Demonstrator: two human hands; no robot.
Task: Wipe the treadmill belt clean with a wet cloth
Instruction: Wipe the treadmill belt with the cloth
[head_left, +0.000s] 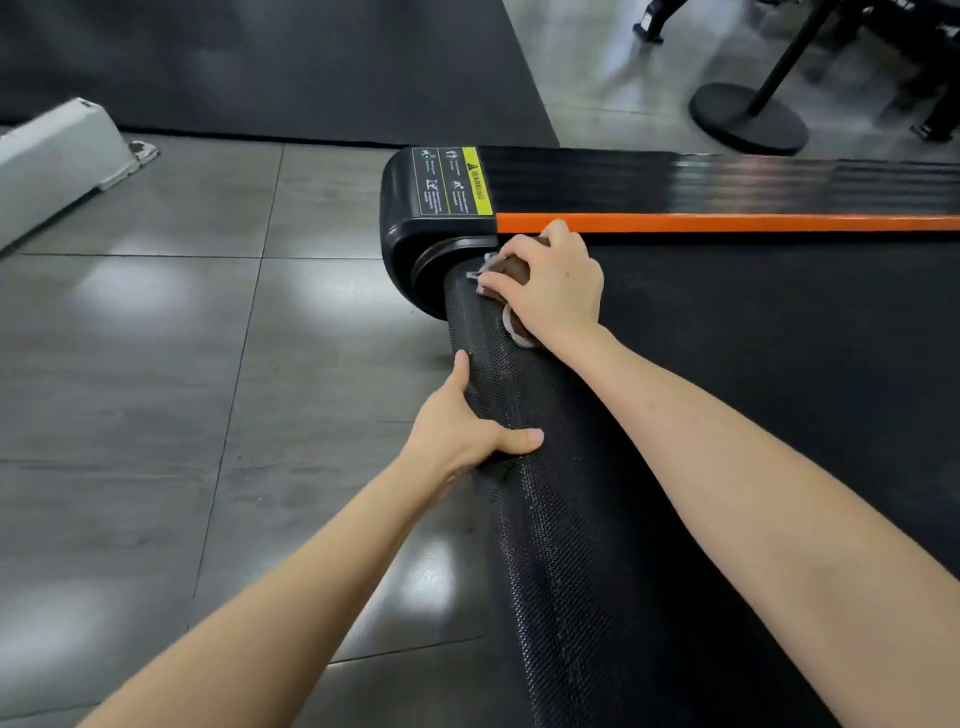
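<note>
The black textured treadmill belt runs from the lower middle to the right and curves down over its rear roller. My right hand presses a crumpled brown and white cloth onto the belt at the far end of the roller, beside the black end cap. My left hand grips the belt's curved rear edge a little nearer to me, thumb on top and fingers wrapped under the roller. Most of the cloth is hidden under my right hand.
An orange strip and a glossy black side rail border the belt's far side. A yellow warning label sits on the end cap. Grey floor tiles lie left. A white base stands far left, a black stand foot upper right.
</note>
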